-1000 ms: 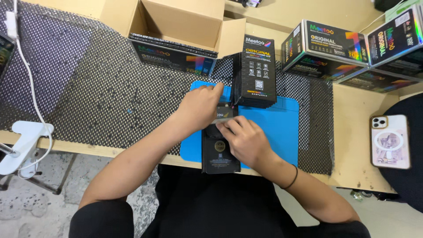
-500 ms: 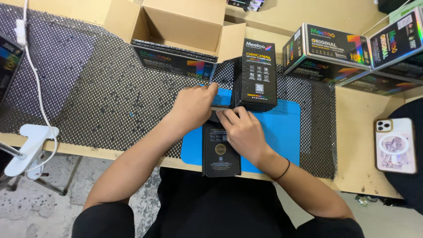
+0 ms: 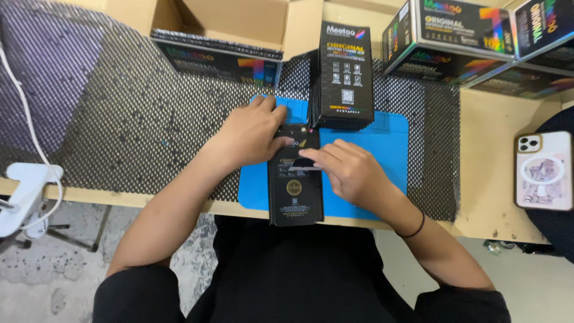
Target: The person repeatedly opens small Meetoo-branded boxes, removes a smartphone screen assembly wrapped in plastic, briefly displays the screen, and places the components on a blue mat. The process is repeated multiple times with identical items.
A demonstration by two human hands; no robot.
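- A wooden table [image 3: 490, 197] is seen from above, and most of it is covered by a black perforated mat [image 3: 125, 125]
- An open cardboard box [image 3: 239, 21] is set at the far edge of the table, with a long black carton [image 3: 218, 60] lying against its front
- Further black cartons with rainbow print [image 3: 472, 36] are stacked at the far right
- A blue work mat [image 3: 371, 149] is laid on the perforated mat at the near edge, in front of the person
- A stack of flat black packets [image 3: 345, 75] is placed at the far edge of the blue mat, just beyond the hands
- A flat black packet [image 3: 295, 191] is laid lengthwise on the blue mat, and its near end overhangs the table edge
- A phone in a pale case [image 3: 544, 170] is laid face down on the bare wood, well apart to the right
- A white clamp [image 3: 24, 194] with a white cable is fixed to the table edge at far left
- The left hand [image 3: 251, 134] is pressed, curled and palm down, on the packet's far end, with the thumb laid across the top
- The right hand [image 3: 353, 170] is rested on the packet's right side, its fingers loosely bent and the fingertips pinched at a small flap near the middle; how firmly that flap is gripped cannot be told
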